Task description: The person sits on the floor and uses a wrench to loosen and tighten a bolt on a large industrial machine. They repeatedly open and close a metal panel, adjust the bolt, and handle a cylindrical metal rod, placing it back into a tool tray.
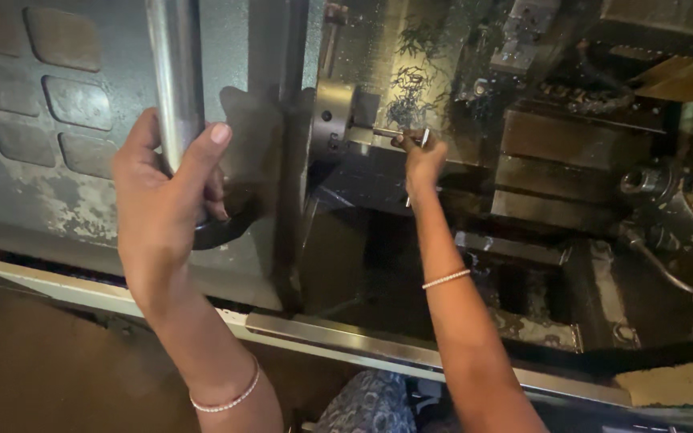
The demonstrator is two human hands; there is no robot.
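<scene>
My left hand (164, 191) grips the shiny vertical handle bar (175, 72) on the grey sliding door (58, 120) of a lathe-type machine. My right hand (421, 157) reaches deep inside the machine and pinches a thin metal rod (399, 135) that sticks out of the round steel chuck (333, 120). Both wrists carry thin beaded bracelets. The rod's inner end is hidden in the chuck.
Curly metal chips (411, 84) cling to the slanted wall behind the chuck. A tool turret and slide (579, 96) sit at the upper right, with a hose (659, 265) lower right. A bright sill rail (346, 341) runs along the machine's front edge.
</scene>
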